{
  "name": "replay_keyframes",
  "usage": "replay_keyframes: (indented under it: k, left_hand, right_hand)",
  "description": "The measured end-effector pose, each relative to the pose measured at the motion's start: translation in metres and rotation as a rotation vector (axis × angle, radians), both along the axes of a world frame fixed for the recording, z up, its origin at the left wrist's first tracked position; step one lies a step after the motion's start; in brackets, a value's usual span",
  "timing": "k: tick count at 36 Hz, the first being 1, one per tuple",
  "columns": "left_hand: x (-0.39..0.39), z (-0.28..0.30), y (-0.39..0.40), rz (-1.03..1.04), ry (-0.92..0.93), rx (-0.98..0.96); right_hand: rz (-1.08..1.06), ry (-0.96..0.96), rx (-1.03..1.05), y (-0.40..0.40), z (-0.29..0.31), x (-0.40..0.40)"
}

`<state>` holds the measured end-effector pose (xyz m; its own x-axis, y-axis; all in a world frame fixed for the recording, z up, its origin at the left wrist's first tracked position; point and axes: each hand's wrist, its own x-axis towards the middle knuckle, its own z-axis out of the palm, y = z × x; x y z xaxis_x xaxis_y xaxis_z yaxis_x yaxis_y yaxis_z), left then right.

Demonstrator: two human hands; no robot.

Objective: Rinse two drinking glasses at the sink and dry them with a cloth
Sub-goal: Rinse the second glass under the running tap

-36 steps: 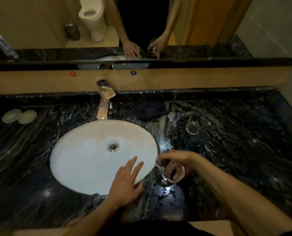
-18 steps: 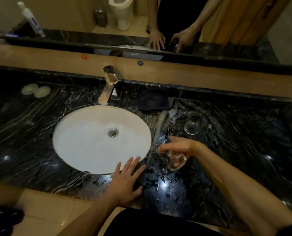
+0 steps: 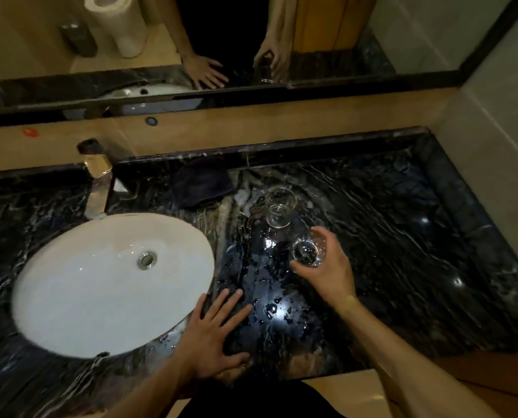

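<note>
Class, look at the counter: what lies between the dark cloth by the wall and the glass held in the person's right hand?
In the head view, a second glass stands on the wet marble counter between the dark cloth and the held glass, apart from both.

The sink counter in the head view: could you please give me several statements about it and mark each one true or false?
1. The right hand grips a glass. True.
2. The left hand holds the dark cloth. False: it rests flat on the counter; the cloth lies near the faucet.
3. A second glass stands on the counter. True.
4. The second glass sits inside the basin. False: it is to the right of the basin.
</note>
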<state>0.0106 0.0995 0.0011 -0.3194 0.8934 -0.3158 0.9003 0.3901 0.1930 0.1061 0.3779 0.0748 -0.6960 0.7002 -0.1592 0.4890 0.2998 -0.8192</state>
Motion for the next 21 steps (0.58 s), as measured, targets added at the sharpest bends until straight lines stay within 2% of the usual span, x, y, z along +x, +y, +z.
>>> replay_keyframes:
  k: [21]
  left_hand:
    - [-0.001,0.001,-0.001,-0.001,0.003,-0.001]
  right_hand:
    - [-0.028,-0.081,-0.037,-0.003,-0.014,0.004]
